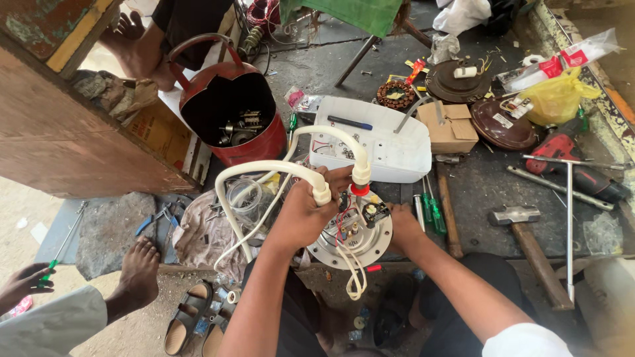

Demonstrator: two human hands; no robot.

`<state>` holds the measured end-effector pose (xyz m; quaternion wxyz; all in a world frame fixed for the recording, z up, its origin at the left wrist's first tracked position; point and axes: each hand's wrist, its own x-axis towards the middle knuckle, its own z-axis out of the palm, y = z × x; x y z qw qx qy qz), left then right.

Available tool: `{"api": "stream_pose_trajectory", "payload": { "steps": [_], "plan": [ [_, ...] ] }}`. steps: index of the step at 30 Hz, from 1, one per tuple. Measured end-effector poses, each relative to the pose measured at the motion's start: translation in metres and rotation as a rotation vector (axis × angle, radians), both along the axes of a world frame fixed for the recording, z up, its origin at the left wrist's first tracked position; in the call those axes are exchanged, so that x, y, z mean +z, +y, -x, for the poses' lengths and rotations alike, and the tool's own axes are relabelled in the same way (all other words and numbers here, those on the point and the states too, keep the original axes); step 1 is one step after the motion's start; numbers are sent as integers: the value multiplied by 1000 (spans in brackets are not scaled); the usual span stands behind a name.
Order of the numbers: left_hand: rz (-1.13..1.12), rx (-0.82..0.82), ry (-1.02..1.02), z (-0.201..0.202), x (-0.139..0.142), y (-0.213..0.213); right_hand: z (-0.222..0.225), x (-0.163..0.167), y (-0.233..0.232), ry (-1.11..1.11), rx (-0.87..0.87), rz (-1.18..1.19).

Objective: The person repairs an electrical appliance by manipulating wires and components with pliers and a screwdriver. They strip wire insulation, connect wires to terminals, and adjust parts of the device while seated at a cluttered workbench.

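Observation:
My left hand (pixel 305 213) grips the end of a white flexible hose (pixel 264 168) where it meets a round metal plate (pixel 350 233) with wires, terminals and a small black part on it. A second white hose (pixel 331 135) arches down to a red collar (pixel 359 189) on the same plate. My right hand (pixel 401 228) holds the plate's right edge and steadies it over my lap.
A white plastic casing (pixel 374 142) lies behind the plate, a red cut-open cylinder (pixel 228 109) of metal parts to its left. A hammer (pixel 529 244), screwdrivers (pixel 430 211), a T-wrench (pixel 569 198) and a red drill (pixel 562 149) lie right. Another person's foot (pixel 135 271) and hand (pixel 26 281) are at left.

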<state>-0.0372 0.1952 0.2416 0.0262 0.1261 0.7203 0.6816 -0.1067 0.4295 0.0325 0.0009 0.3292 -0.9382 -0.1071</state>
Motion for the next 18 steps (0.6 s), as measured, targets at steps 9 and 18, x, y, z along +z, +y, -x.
{"api": "stream_pose_trajectory", "payload": {
  "steps": [9, 18],
  "plan": [
    [117, 41, 93, 6, -4, -13, 34, 99, -6, -319, -247, -12],
    [48, 21, 48, 1, -5, -21, 45, 142, -5, -295, -322, 316]
  ]
}}
